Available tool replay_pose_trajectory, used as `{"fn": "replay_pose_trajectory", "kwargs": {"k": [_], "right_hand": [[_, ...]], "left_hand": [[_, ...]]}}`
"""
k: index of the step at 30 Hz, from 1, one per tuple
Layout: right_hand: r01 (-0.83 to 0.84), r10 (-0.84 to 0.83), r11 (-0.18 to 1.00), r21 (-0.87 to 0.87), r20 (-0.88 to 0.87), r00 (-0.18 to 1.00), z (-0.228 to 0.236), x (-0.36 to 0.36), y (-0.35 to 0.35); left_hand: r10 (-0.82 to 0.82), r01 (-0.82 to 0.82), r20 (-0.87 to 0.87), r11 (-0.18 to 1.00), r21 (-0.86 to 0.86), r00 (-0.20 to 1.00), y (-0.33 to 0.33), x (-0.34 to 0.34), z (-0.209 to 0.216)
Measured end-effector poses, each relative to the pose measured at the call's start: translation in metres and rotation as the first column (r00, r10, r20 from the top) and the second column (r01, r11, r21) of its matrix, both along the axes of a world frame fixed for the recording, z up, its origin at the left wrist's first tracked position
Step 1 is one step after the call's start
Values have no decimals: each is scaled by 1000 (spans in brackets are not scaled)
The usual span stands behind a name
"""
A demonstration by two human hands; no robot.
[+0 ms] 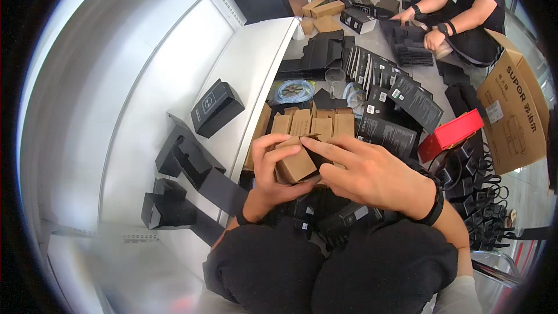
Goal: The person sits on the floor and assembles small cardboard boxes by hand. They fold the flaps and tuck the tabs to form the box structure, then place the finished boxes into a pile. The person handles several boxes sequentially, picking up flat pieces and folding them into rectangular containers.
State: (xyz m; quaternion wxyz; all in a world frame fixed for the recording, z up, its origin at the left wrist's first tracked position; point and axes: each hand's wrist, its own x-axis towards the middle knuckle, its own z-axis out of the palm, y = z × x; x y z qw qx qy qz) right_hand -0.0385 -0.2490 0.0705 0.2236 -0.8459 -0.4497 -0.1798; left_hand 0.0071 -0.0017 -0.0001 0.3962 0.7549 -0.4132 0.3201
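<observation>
My left hand (266, 174) is wrapped round a small brown cardboard box (296, 166) held above my knees. Its thumb and fingers press on two sides. My right hand (378, 175) grips the box's right end, the index finger on a raised flap at the top edge and the other fingers curled by the dark opening. What is inside the box cannot be made out. Just beyond it, several more brown boxes (300, 122) stand upright in a larger carton. Below my hands lies a black printed box (349, 216).
On the white shelf (256, 61) at left are a black box (216, 108) and opened black cartons (192, 160). Flat black printed cartons (415, 103), a red box (449, 135) and a big brown carton (511, 110) lie to the right. A co-worker (465, 17) sits far right, hands on stacked black cartons.
</observation>
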Motion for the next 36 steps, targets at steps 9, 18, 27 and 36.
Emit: {"fn": "replay_pose_trajectory", "kwargs": {"k": [9, 18, 27, 36], "right_hand": [[7, 1, 995, 103, -75, 997, -7, 5, 3], [-53, 168, 878, 476, -204, 964, -27, 23, 6], [-70, 235, 885, 460, -312, 920, -24, 26, 1], [49, 377, 769, 637, -515, 769, -34, 24, 6]], "left_hand": [[11, -11, 4, 999, 44, 1000, 4, 1, -2], [-93, 88, -33, 989, -119, 995, 3, 5, -4], [-46, 44, -122, 999, -24, 991, -1, -1, 3], [-74, 55, -201, 994, -97, 977, -7, -8, 1]]}}
